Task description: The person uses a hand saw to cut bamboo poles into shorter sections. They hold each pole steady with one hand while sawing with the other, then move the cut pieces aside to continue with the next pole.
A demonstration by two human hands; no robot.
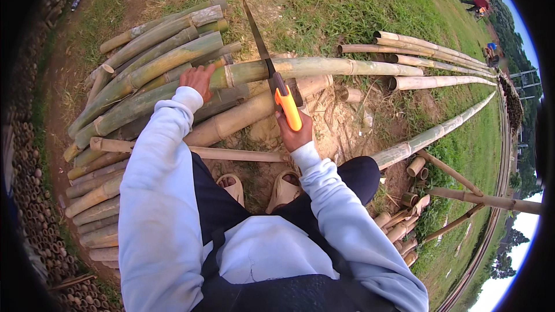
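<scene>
The ground (324, 6) is grass with a bare dirt patch (341, 133) at its centre. A stack of cut bamboo poles (150, 63) lies on it at left. Long poles (433, 58) lie side by side at upper right. Short bamboo offcuts (404, 225) lie scattered at lower right. One thin pole (439, 133) runs diagonally across the grass.

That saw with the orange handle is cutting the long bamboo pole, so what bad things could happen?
The left hand presses on the bamboo pole near the saw; if the blade jumps out of its cut, it might nick those fingers.

The pole lies across a heap of round bamboo, so it could roll and pinch the blade.

The feet in open sandals sit just below the cut; a piece dropping off, or the saw slipping from the right hand, could hit the toes.
</scene>
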